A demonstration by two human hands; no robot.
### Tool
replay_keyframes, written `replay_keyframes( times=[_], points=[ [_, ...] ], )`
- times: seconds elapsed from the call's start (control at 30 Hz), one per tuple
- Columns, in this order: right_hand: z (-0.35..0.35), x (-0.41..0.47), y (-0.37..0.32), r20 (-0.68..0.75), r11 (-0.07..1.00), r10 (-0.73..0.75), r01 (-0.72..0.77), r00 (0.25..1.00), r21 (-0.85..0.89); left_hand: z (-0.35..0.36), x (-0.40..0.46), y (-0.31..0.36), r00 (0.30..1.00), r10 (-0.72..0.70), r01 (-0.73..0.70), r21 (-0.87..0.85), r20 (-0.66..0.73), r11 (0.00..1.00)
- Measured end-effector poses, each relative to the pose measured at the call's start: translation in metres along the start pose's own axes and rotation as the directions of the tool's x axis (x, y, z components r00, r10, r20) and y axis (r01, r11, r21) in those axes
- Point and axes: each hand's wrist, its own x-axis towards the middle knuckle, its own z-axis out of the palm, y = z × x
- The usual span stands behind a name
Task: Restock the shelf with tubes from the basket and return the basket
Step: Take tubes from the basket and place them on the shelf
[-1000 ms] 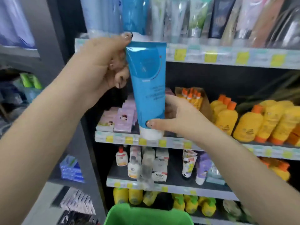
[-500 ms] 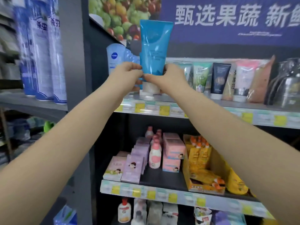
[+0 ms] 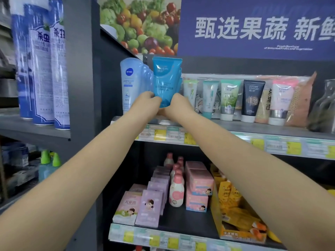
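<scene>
Both hands were up at the top shelf (image 3: 235,126), closed round the lower end of the teal tube (image 3: 165,80). The L hand (image 3: 146,103) pinched it from the left, the R hand (image 3: 178,105) from the right, knuckles nearly touching under it, so the grip on each side was narrow and holding the tube, not spread. The cap end was hidden behind the fingers; can't tell if it sat on the shelf board yet.

Key relation: the tube's long axis ran vertical, crimped end up, cap end down, and nearly all of its body stood above the grip. It sat in the slot between the Nivea tubes (image 3: 129,84) on its left and the green-and-white tubes (image 3: 190,91) on its right, just in front of what looked like more teal tubes of the same kind behind it. Both hands were about equally near; neither led. My guess: what was left was to settle it straight down and back, then let go w/o tipping the neighbours.

Vs half a sec earlier: the tube was lower, its top edge now under the fruit-and-veg banner (image 3: 141,26) rather than overlapping it, and it was closer in to the row. The hands had moved from a fingertip pinch at the cap to a fuller hold. Vs 1 s ago, it had gone from the middle shelf level up to the top one. The basket wasn't in view now.
</scene>
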Motion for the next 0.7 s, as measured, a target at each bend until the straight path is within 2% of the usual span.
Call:
replay_keyframes(
  times=[0.17, 0.47, 0.57, 0.63, 0.7],
  points=[
    [0.004, 0.006, 0.004, 0.016, 0.994, 0.018, -0.016, 1.000, -0.108, 0.003, 0.005, -0.002, 1.000, -0.009, 0.009, 0.047, 0.010, 0.999],
    [-0.007, -0.007, -0.004, 0.055, 0.964, 0.048, -0.032, 0.997, -0.263, 0.003, -0.002, 0.000, 0.996, 0.088, -0.093, 0.212, 0.033, 0.973],
    [-0.019, -0.027, -0.002, -0.036, 0.973, -0.022, 0.014, 0.999, -0.228, 0.005, -0.025, -0.007, 0.966, 0.258, -0.241, 0.380, 0.008, 0.893],
    [-0.024, -0.054, 0.004, -0.118, 0.976, -0.136, 0.113, 0.984, -0.186, 0.008, -0.044, -0.025, 0.886, 0.462, -0.433, 0.411, 0.033, 0.802],
    [-0.020, -0.093, 0.014, -0.159, 0.953, -0.272, 0.243, 0.949, -0.181, 0.015, -0.071, -0.047, 0.822, 0.567, -0.533, 0.427, 0.058, 0.730]
  ],
)
